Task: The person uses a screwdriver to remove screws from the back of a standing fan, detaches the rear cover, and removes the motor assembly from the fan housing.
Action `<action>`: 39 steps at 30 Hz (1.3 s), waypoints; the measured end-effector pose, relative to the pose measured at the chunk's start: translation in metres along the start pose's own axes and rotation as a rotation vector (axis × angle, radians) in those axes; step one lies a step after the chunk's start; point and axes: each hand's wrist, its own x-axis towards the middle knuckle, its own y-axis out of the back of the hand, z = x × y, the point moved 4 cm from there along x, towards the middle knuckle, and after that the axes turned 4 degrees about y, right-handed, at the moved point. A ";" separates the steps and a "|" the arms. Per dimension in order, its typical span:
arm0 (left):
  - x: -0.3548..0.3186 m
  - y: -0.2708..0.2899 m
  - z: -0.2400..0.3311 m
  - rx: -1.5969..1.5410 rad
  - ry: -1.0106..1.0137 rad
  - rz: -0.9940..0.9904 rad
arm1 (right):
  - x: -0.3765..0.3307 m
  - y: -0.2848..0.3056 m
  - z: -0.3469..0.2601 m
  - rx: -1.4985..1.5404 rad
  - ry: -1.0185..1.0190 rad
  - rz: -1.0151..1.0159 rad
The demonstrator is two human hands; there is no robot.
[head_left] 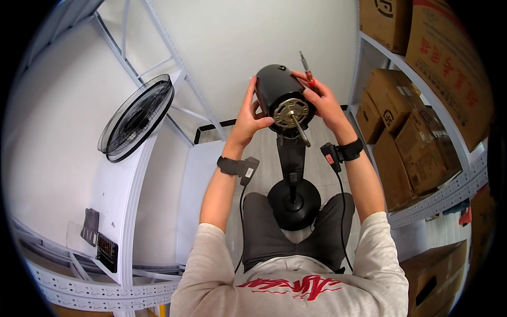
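Nearest, a round black base (280, 203) is standing on the floor (271, 164) between the person's knees, its black column (291, 158) rising to a dark grey fan motor housing (278, 84), whose metal shaft (300, 131) is pointing toward the person. The left hand (246, 120) is gripping the housing's left side with its fingers; the right hand's (328, 108) fingers are bracing the right side while clasping a red-handled screwdriver (307, 71), tip upward. The step in hand seems to be steadying or orienting the housing; using the screwdriver next would call for one hand supporting it alone. Farther left, a wire fan grille (107, 126) is lying by the far end of the shelf (138, 168).
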 end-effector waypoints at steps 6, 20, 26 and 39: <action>0.000 0.003 -0.005 -0.018 -0.117 -0.037 | 0.000 0.002 0.002 -0.198 0.080 -0.018; 0.015 -0.001 -0.012 -0.018 -0.054 0.011 | 0.025 0.023 0.012 -0.261 0.091 -0.080; 0.005 0.008 -0.015 0.074 -0.106 -0.018 | 0.018 0.010 -0.011 -0.368 0.142 -0.137; 0.000 0.003 -0.012 0.180 -0.144 0.016 | 0.045 0.019 -0.024 -0.484 0.012 -0.472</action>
